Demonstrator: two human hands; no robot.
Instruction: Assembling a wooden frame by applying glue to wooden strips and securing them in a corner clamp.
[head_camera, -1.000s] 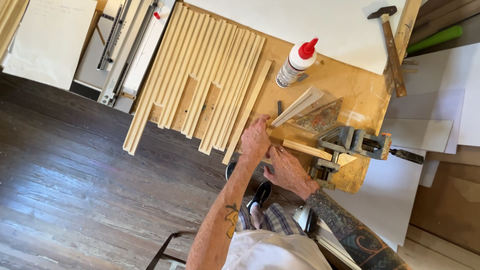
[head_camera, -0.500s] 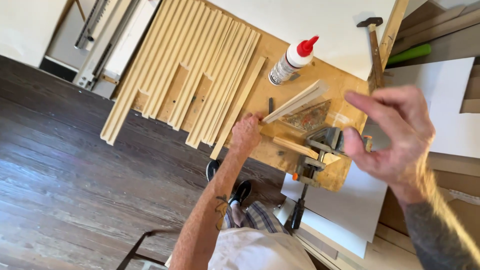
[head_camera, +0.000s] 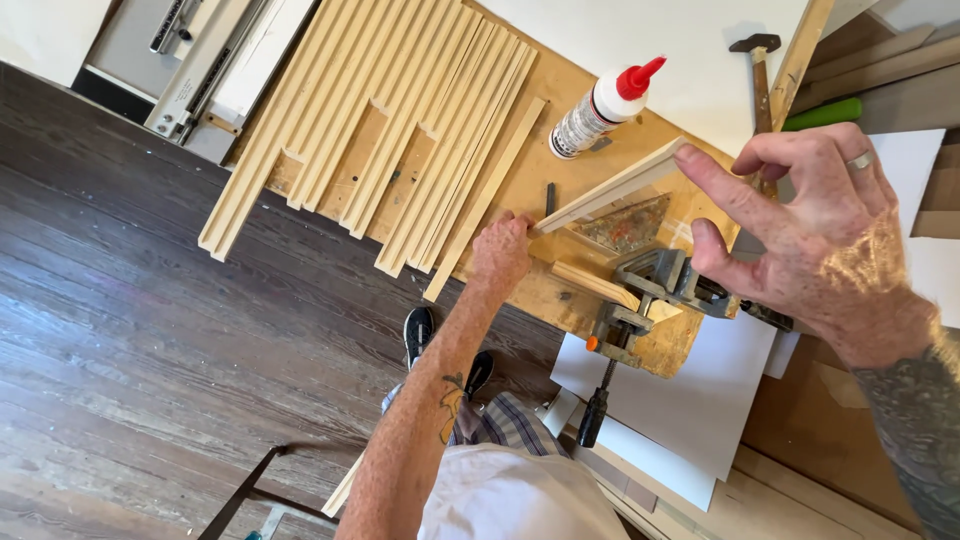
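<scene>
Right hand (head_camera: 820, 225) has risen closer, larger at frame right — fingers open, empty; left hand (head_camera: 500, 250) still grips the wooden strip (head_camera: 610, 187); glue bottle (head_camera: 600, 105) capped.

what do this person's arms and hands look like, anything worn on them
Both arms are bare, with no sleeves or gloves. The left hand has a small dark tattoo further up its forearm. The right hand wears a plain silver ring on one finger, and its forearm is covered in dense tattooing.

Pale wood strips (head_camera: 400, 130), red-capped white glue bottle (head_camera: 598, 108), dark floorboards (head_camera: 150, 330).
</scene>
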